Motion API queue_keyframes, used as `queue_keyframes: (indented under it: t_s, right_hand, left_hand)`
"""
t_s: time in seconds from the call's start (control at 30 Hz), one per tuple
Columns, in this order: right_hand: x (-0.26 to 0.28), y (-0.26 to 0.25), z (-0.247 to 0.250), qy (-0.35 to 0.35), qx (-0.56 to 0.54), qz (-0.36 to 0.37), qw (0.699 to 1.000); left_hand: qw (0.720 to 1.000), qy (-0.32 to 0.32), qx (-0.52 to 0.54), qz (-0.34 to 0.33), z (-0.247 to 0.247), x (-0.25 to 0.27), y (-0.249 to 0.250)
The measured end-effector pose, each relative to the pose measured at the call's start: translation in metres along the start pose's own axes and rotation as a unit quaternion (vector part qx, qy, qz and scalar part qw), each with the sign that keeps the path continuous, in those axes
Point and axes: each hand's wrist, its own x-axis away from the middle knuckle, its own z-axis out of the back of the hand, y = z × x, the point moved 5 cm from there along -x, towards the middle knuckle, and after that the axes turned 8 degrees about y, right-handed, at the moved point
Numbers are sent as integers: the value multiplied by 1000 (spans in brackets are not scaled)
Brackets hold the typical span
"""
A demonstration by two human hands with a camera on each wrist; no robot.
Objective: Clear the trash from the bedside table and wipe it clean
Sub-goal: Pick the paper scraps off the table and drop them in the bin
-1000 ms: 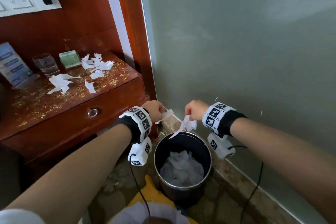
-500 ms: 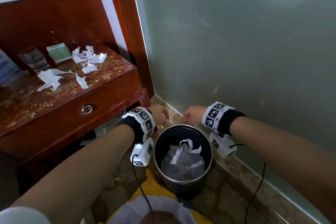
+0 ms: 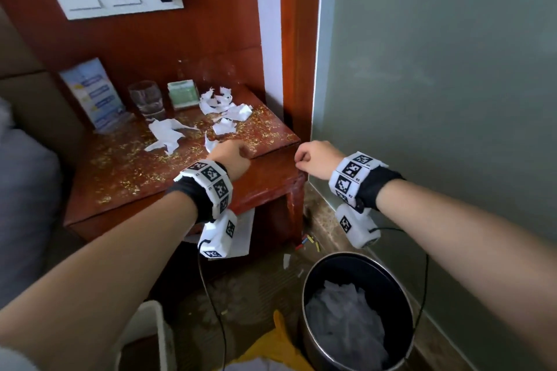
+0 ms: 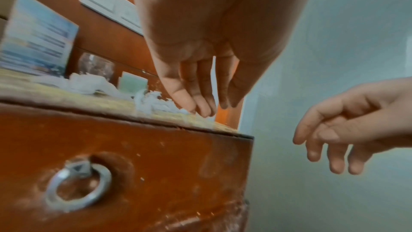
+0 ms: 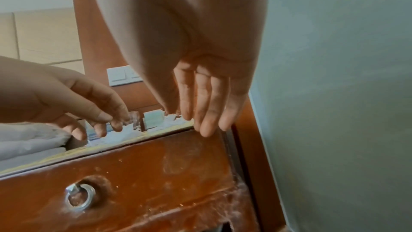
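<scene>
Torn white paper scraps (image 3: 223, 108) and a larger crumpled piece (image 3: 167, 135) lie on the red wooden bedside table (image 3: 126, 172), whose top is strewn with gold specks. My left hand (image 3: 230, 156) hovers over the table's front right edge, fingers hanging loosely near the closest scraps (image 4: 156, 105), holding nothing. My right hand (image 3: 313, 159) is just off the table's right corner, fingers relaxed and empty (image 5: 205, 112). A dark round trash bin (image 3: 304, 289) stands on the floor below my right arm, with crumpled white waste inside.
A glass (image 3: 146, 99), a green box (image 3: 182, 95) and a blue card (image 3: 93, 93) stand at the table's back. The drawer has a ring pull (image 4: 78, 190). A grey-green wall (image 3: 437, 99) closes the right side. Bedding (image 3: 24, 190) lies left; a yellow cloth (image 3: 271, 349) lies on the floor.
Both hands let their paper scraps fall into the bin, then rose from above it to the table's front right corner. The head view lifted toward the table top.
</scene>
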Motion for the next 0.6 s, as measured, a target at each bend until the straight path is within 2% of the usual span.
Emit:
queue_keyframes:
  t_s: [0.33, 0.47, 0.6]
  right_hand:
    - [-115, -89, -45, -34, -6, 29, 999]
    - [-153, -108, -61, -60, 3, 31, 998]
    - [-185, -114, -70, -54, 32, 22, 998]
  left_hand:
    - [993, 8, 0, 118, 56, -61, -104]
    - [993, -4, -21, 120, 59, -79, -116]
    - [993, -55, -31, 103, 48, -94, -119]
